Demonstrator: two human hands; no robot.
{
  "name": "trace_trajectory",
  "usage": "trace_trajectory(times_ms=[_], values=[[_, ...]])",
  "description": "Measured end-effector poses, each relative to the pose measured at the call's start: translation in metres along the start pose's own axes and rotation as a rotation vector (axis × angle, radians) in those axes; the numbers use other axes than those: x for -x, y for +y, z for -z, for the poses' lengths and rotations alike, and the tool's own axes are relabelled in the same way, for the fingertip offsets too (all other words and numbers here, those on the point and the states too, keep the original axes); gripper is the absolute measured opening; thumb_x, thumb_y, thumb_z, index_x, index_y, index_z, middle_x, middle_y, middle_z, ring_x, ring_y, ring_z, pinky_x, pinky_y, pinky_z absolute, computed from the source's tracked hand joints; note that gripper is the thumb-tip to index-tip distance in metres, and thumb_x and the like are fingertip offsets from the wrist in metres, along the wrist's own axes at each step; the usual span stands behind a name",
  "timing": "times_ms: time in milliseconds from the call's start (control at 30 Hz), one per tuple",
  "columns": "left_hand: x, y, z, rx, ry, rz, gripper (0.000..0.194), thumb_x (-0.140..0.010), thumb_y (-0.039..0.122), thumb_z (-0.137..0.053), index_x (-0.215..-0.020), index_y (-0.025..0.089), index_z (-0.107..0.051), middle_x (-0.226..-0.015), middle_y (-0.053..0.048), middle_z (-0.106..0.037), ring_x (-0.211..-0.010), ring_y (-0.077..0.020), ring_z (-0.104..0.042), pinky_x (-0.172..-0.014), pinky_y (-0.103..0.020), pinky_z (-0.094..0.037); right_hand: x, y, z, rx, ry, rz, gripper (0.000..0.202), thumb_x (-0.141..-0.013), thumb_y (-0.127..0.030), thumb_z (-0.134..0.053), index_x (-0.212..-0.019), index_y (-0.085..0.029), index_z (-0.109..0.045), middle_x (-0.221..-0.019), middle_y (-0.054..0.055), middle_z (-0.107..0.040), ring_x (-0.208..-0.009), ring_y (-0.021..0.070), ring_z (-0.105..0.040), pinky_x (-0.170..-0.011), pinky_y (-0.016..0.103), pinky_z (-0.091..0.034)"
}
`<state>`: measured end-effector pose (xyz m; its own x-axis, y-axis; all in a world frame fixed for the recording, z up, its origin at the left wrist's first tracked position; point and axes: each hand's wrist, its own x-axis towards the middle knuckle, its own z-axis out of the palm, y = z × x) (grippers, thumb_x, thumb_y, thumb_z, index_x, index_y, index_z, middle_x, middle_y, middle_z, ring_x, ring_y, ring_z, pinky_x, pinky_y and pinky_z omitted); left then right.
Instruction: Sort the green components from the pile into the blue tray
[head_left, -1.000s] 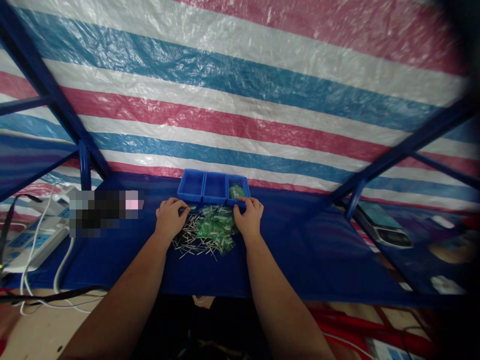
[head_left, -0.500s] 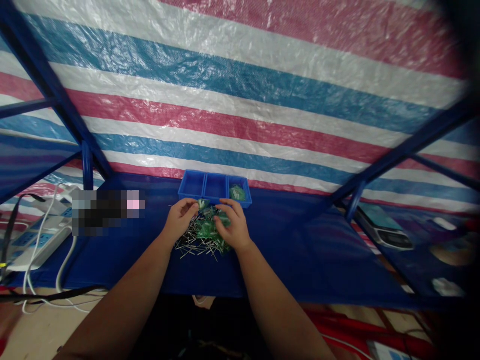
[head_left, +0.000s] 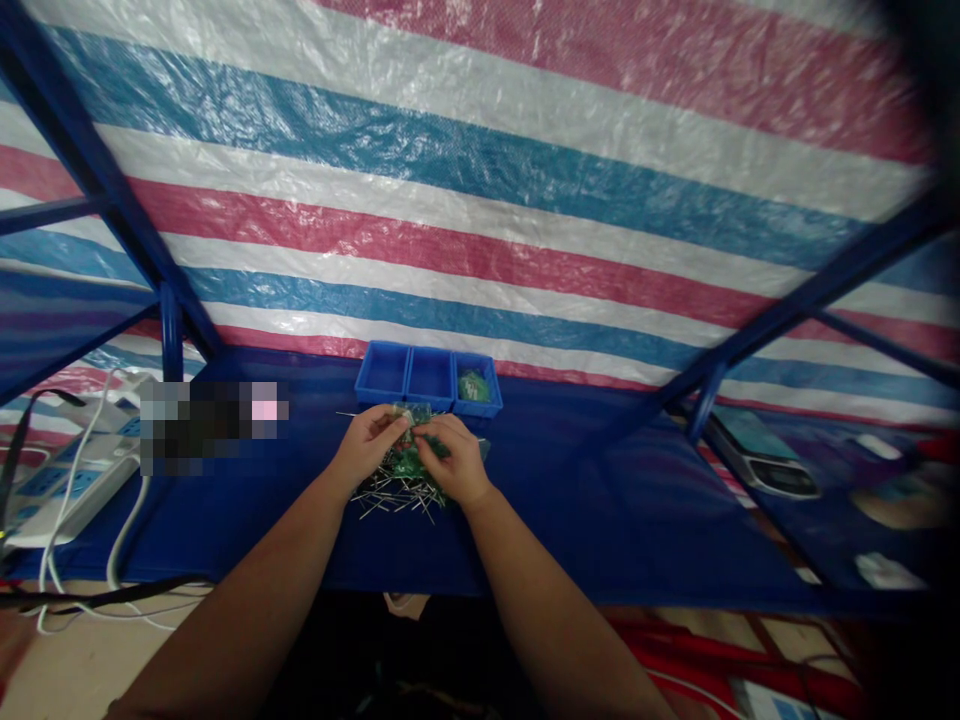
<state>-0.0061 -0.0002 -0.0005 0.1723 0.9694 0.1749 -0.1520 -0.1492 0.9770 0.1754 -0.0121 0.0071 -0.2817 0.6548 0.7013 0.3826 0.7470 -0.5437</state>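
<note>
My left hand [head_left: 367, 445] pinches the edge of a small clear green bag [head_left: 412, 412] just in front of the blue tray. Beside it my right hand [head_left: 456, 458] is closed, its fingertips at the same bag. Under and between the hands lie more green bags [head_left: 409, 462] and a heap of thin metal sticks [head_left: 401, 492]. The three-compartment blue tray [head_left: 430, 376] stands behind them. Its right compartment holds a green bag [head_left: 472, 385] with small pale pieces inside; nothing shows in the other two.
Power strips [head_left: 82, 490] and white cables [head_left: 56, 555] lie at the left, beside a pixelated patch. Blue frame bars [head_left: 171, 330] rise on both sides. A scale-like device [head_left: 772, 460] lies at the right. Striped sheeting [head_left: 480, 200] hangs behind.
My right hand has moved left and its fingers have closed at the small bag. My left hand has shifted slightly down and right, still with the bag.
</note>
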Motion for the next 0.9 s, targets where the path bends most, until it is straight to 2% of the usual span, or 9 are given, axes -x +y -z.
trace_trajectory(times_ms=[200,400,533,700,900], values=[[-0.002,-0.003,0.003,-0.083,0.016,-0.009,0.032,-0.088,0.048,-0.067,-0.086,0.016,-0.069,-0.068,-0.002,-0.070,-0.060,-0.0163,-0.065,-0.058,-0.027,-0.053,0.000,0.001,0.001,0.000,0.039,-0.041,0.012,-0.091,-0.019,-0.061,-0.096,-0.025,-0.070,-0.087,0.003,-0.072,-0.083,0.0194,-0.067,-0.079,0.037,-0.055],[-0.001,0.001,0.001,-0.134,0.054,0.005,0.032,-0.083,0.048,-0.071,-0.082,0.017,-0.067,-0.063,-0.002,-0.068,-0.054,-0.0153,-0.063,-0.053,-0.027,-0.051,0.000,0.004,0.002,0.013,0.074,-0.092,0.011,-0.091,-0.020,-0.060,-0.093,-0.023,-0.070,-0.086,0.003,-0.072,-0.083,0.0195,-0.068,-0.080,0.036,-0.056],[-0.002,0.001,0.001,-0.128,0.058,0.008,0.030,-0.079,0.044,-0.075,-0.085,0.016,-0.067,-0.066,-0.002,-0.069,-0.058,-0.0158,-0.065,-0.056,-0.027,-0.053,0.001,0.008,0.002,0.019,0.084,-0.097,0.011,-0.090,-0.019,-0.060,-0.094,-0.023,-0.069,-0.087,0.004,-0.073,-0.084,0.0198,-0.068,-0.081,0.036,-0.056],[-0.002,-0.004,0.003,-0.100,0.077,-0.003,0.031,-0.078,0.041,-0.077,-0.092,0.016,-0.067,-0.075,-0.004,-0.070,-0.067,-0.0164,-0.066,-0.062,-0.028,-0.053,0.003,0.011,0.003,0.037,0.053,-0.101,0.025,-0.087,-0.016,-0.057,-0.108,-0.024,-0.069,-0.102,0.006,-0.072,-0.098,0.0215,-0.067,-0.090,0.040,-0.055],[-0.003,-0.007,0.007,-0.100,0.100,-0.021,0.033,-0.077,0.039,-0.077,-0.098,0.016,-0.064,-0.072,-0.001,-0.067,-0.064,-0.0145,-0.064,-0.062,-0.027,-0.050,0.003,0.011,0.005,0.084,0.028,-0.068,0.039,-0.083,-0.012,-0.055,-0.117,-0.026,-0.069,-0.109,0.007,-0.069,-0.104,0.0229,-0.065,-0.093,0.043,-0.054]])
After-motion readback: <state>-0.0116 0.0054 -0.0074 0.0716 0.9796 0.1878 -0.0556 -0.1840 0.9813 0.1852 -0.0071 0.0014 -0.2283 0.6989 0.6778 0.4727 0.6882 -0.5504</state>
